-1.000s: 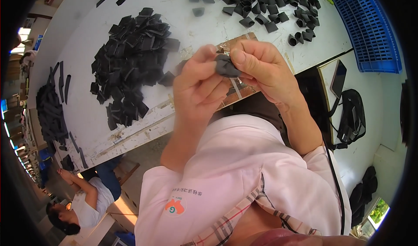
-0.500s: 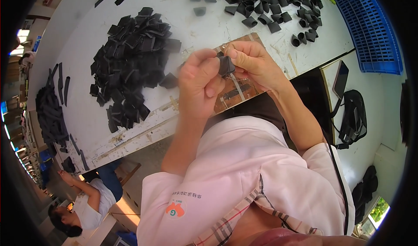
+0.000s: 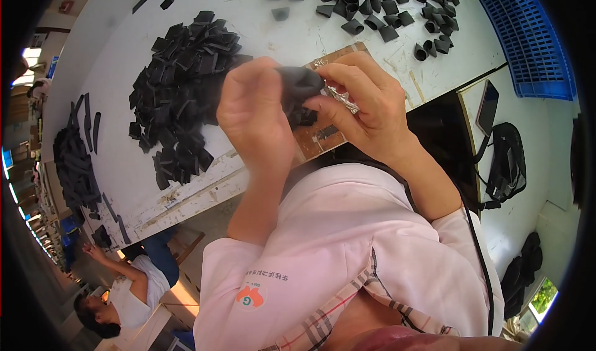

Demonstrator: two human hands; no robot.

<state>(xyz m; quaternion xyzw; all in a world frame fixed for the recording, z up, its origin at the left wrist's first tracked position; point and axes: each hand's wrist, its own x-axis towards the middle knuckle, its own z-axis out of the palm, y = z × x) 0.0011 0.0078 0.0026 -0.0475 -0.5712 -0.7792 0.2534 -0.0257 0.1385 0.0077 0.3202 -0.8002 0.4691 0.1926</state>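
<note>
Above the table edge, my two hands meet at a folded black piece [image 3: 303, 82] of soft, sheet-like material. My left hand [image 3: 256, 105], slightly blurred, is closed around its left side. With thumb and fingertips my right hand [image 3: 372, 112] pinches the right edge. A crinkled, shiny silvery strip [image 3: 340, 96] shows between the right thumb and fingers; whether it is held cannot be told. Under the hands lies a brown board [image 3: 321, 143]. Left of my left hand is a heap of flat black pieces [image 3: 180, 90], and farther right lie many open black loops [image 3: 379, 6].
Long black strips [image 3: 73, 164] are piled at the table's left end. A blue plastic basket [image 3: 521, 34] stands at the far right. A phone [image 3: 488, 105] and a black mesh bag [image 3: 508, 164] rest on the right-hand surface. Another person [image 3: 130, 289] sits at lower left.
My hands have come up off the board and spread wider, the left one shifting left. The black piece now looks larger between them, and the silvery strip has come into view by my right hand.
</note>
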